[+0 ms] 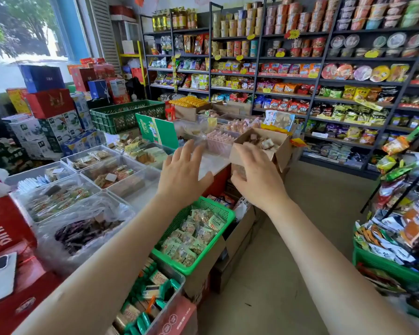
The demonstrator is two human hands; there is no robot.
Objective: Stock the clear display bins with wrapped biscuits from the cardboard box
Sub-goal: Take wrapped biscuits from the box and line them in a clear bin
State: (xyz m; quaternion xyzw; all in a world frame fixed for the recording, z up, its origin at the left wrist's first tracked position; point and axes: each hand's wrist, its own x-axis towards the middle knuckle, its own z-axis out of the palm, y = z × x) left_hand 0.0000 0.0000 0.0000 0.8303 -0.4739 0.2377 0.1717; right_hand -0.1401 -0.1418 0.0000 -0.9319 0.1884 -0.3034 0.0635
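A brown cardboard box (279, 151) stands open at the centre, with wrapped biscuits (264, 143) showing inside. My right hand (257, 176) lies against the box's near side, fingers curled over its front edge. To the left of the box my left hand (183, 171) hovers with its fingers spread and straight, holding nothing. Clear display bins (114, 174) with wrapped snacks fill the counter to the left; more clear bins (219, 142) sit just behind the hands.
A green basket (224, 212) of wrapped snacks sits below my arms on stacked cartons. Tall shelves (300, 76) of packaged food line the back wall. A rack of snack bags (402, 213) stands at right. A phone (0, 274) lies on red boxes at left.
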